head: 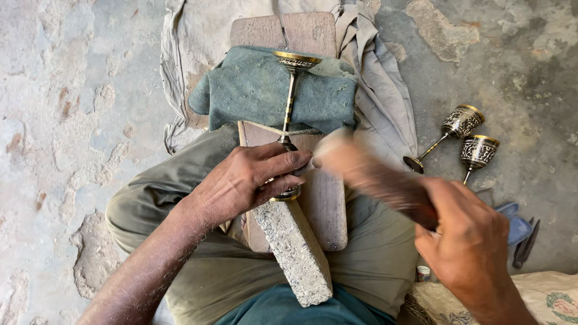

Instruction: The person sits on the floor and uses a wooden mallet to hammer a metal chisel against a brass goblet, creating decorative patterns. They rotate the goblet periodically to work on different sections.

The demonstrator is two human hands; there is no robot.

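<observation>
On the cracked concrete floor, my left hand (241,180) grips a brass goblet (289,114) on the wooden board (328,204); my right hand (469,247) clenches a blurred wooden mallet (367,174); two engraved goblets (466,135) lie finished right of the board.

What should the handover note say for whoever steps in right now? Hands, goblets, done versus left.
Left hand: grip closed on the brass goblet at its cup end, pinning it on the wooden board. The goblet's foot rests on the green cloth pad.
Right hand: holds a wooden mallet, motion-blurred, its head close to the left fingertips.
Two engraved goblets lie on the concrete floor to the right, apart from the board; they look patterned already.
Whether the held goblet's engraving is complete cannot be told; its cup is hidden by the hand.
</observation>
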